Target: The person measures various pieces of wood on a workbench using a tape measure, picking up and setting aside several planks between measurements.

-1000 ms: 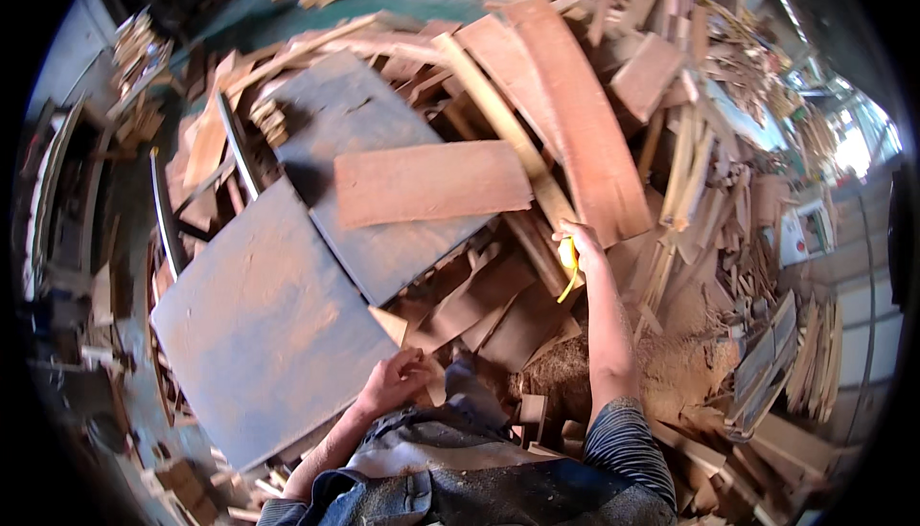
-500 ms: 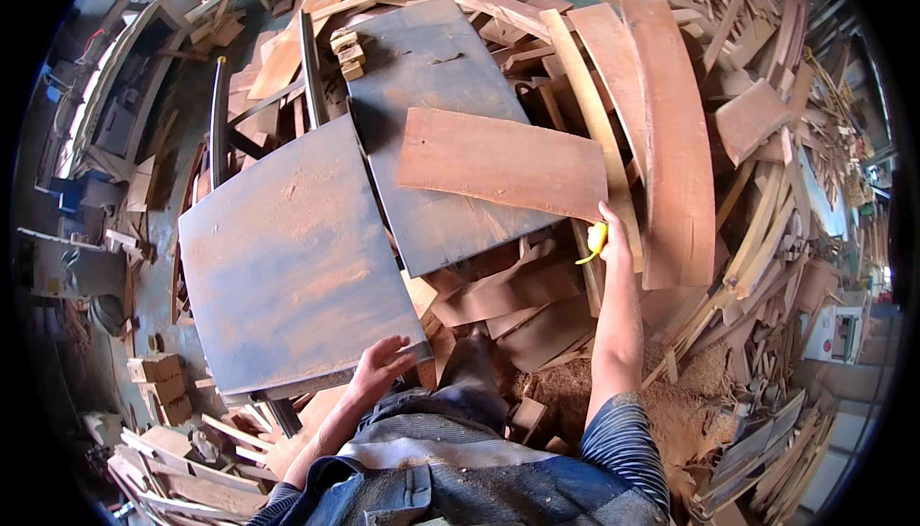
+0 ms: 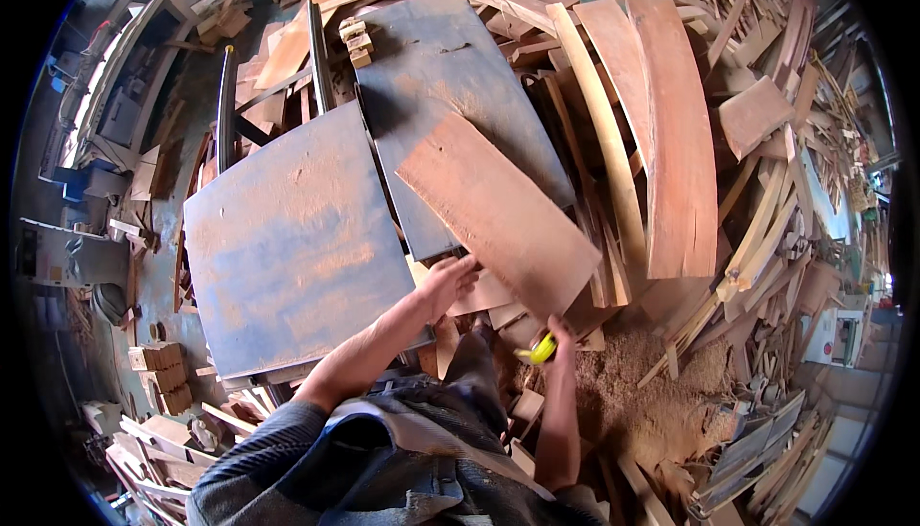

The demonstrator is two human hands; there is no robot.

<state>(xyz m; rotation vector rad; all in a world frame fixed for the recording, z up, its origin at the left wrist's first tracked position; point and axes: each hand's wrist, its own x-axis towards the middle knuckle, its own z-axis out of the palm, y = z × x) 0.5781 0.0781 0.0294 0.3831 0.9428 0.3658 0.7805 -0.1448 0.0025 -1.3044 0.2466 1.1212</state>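
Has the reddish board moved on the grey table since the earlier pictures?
Yes. The reddish board has turned on the grey table, its near end swinging toward the left hand.

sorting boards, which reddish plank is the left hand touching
The short broad plank lying slantwise across the grey metal table, under the left hand; the long planks lie farther right.

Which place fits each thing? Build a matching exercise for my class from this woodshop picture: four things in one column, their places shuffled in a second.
Things:
1. left hand
2. right hand
3. small wood blocks
4. sawdust heap

Places:
A. stacked at the far corner of the farther grey metal table
B. holding a yellow tape measure
C. on the floor at the lower right
D. on the near edge of the reddish board

Pairs: 1-D, 2-B, 3-A, 4-C
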